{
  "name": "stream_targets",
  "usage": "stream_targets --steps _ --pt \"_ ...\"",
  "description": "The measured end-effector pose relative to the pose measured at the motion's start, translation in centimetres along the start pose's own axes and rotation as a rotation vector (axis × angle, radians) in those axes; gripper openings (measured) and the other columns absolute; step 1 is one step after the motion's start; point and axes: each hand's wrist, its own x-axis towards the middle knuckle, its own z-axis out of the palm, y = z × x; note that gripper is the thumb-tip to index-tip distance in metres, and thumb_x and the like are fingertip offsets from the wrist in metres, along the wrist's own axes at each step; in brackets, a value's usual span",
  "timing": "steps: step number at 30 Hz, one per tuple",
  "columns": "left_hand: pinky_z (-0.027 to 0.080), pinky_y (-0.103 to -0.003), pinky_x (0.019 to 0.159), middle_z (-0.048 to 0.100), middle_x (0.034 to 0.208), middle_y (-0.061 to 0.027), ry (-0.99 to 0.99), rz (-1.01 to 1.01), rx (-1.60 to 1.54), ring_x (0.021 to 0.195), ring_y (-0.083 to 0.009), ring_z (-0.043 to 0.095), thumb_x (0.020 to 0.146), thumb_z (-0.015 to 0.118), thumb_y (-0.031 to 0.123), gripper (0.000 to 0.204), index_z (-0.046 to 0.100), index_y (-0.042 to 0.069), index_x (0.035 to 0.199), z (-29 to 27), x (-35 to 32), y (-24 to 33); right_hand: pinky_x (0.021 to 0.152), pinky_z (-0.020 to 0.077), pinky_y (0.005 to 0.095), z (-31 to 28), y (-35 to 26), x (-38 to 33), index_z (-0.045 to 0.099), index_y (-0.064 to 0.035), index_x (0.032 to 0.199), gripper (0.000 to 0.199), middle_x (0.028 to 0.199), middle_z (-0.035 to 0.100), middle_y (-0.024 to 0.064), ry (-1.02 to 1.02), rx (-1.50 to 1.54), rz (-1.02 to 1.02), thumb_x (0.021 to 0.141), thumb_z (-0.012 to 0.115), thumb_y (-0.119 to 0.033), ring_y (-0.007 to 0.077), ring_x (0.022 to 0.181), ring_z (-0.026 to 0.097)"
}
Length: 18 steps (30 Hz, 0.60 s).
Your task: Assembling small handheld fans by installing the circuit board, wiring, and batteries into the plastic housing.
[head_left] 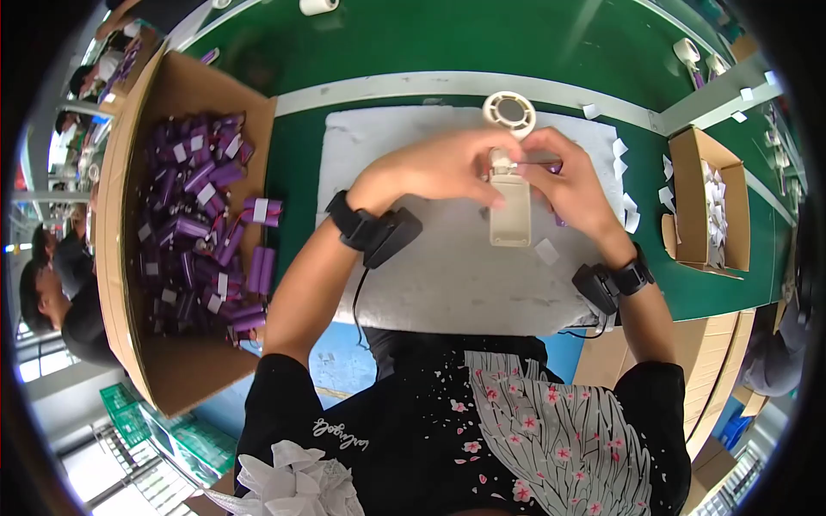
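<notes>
A cream handheld fan [510,215] is held above the grey work mat [404,275], its round head [509,110] pointing away from me. My left hand [447,163] is closed round its neck and upper handle from the left. My right hand [572,181] is closed at the fan's right side, fingertips by the neck. Bits of a purple battery pack [555,168] show between and below the right hand's fingers; most of it is hidden. A thin dark line, perhaps a wire, runs from there towards the neck. Fingertips are slightly blurred.
At left stands a large cardboard box [194,365] of purple battery packs. A smaller cardboard box [688,193] with white pieces is at right. White paper bits [546,251] lie on and beside the mat. A pale rail [379,89] crosses the green table; more fans [687,52] lie beyond.
</notes>
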Motion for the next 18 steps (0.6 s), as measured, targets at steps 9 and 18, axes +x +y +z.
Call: stream_targets --steps 9,18 --pt "0.043 -0.023 0.069 0.062 0.088 0.0017 0.221 -0.024 -0.463 0.083 -0.0068 0.054 0.079 0.074 0.005 0.03 0.058 0.009 0.105 0.7 -0.8 -2.1 0.054 0.0376 0.0185 -0.3 1.0 -0.3 0.055 -0.0022 0.102 0.022 0.081 0.063 0.0012 -0.021 0.035 -0.014 0.083 0.066 0.001 0.0014 0.064 0.048" --pt "0.043 -0.024 0.058 0.061 0.077 0.0005 0.464 0.149 0.009 0.07 -0.0106 0.056 0.075 0.079 0.013 0.017 0.063 0.007 0.078 0.5 -1.2 -2.7 0.053 0.0325 0.0193 0.1 1.2 -0.5 0.054 -0.0024 0.097 0.021 0.072 0.056 -0.0024 0.036 -0.141 -0.075 0.082 0.066 0.004 0.0014 0.062 0.043"
